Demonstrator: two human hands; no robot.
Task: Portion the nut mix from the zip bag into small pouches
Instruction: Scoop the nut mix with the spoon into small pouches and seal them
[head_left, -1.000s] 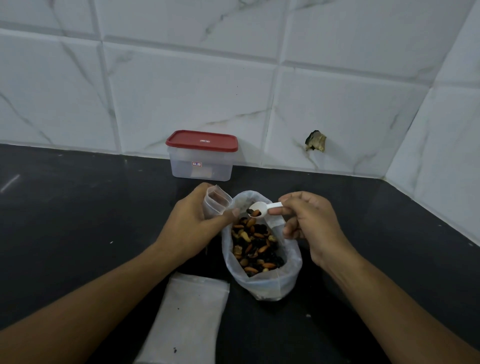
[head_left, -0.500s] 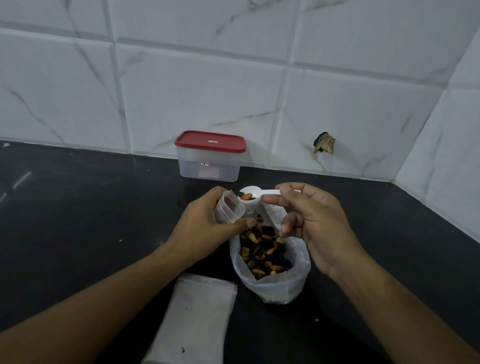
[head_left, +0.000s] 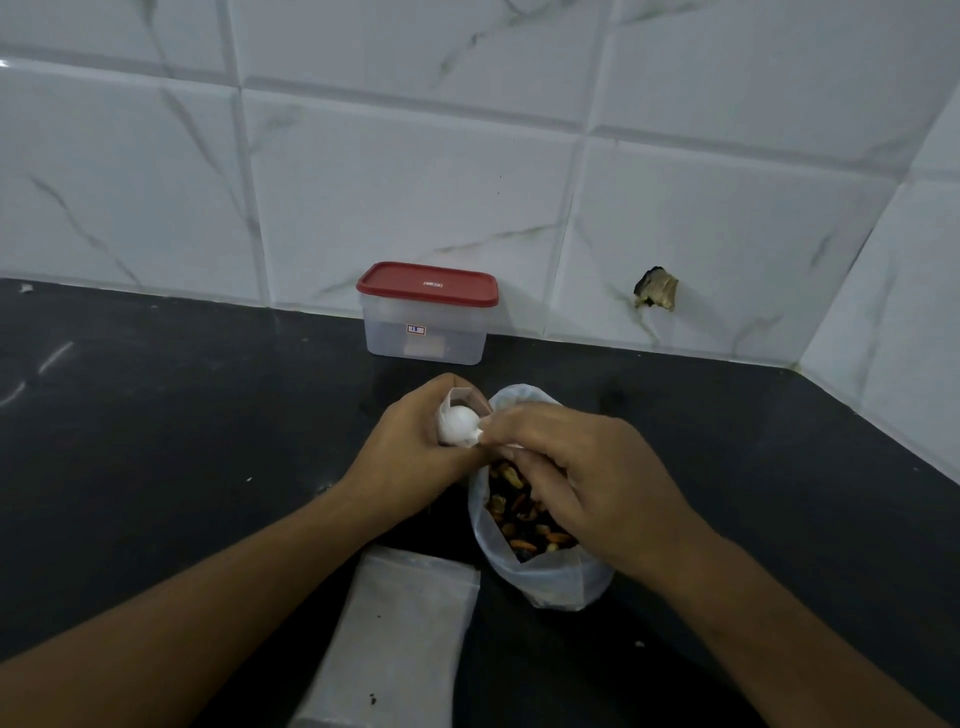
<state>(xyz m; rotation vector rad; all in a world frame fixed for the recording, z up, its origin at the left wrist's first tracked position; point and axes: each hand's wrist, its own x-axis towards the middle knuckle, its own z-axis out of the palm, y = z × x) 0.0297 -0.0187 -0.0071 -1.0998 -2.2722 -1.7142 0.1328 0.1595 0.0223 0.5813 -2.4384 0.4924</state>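
A black countertop (head_left: 156, 441), matt and flecked with pale specks and streaks, is seen across the left. It is backed by a wall of glossy white tiles (head_left: 389, 182) with grey marble veins. At the near edge a flat white pouch (head_left: 405, 623) is laid on the counter. It is rectangular, translucent and dotted with a few dark crumbs. Whether it is one pouch or a stack cannot be told.

Against the wall a rectangular container (head_left: 426, 332) of clear, frosted plastic is closed by a red lid with rounded corners. A small label is stuck on its front.

Nearer, the left hand (head_left: 410, 457) is curled round a small pouch (head_left: 470, 402) of thin clear film, held upright with its mouth open. A white plastic spoon (head_left: 461, 418) is turned over at that mouth, so that the smooth round back of its bowl faces up. Its handle is pinched between the thumb and bent fingers of the right hand (head_left: 587, 478) and is mostly hidden by them.

Just right of the pouch and under the right hand, the zip bag (head_left: 545, 577) is stood on the counter. Its cloudy, crinkled plastic is opened wide. The nut mix (head_left: 519, 514), in brown, orange and dark pieces, is seen inside it.

Farther right, a ragged brownish hole (head_left: 657, 288) is broken into a tile.
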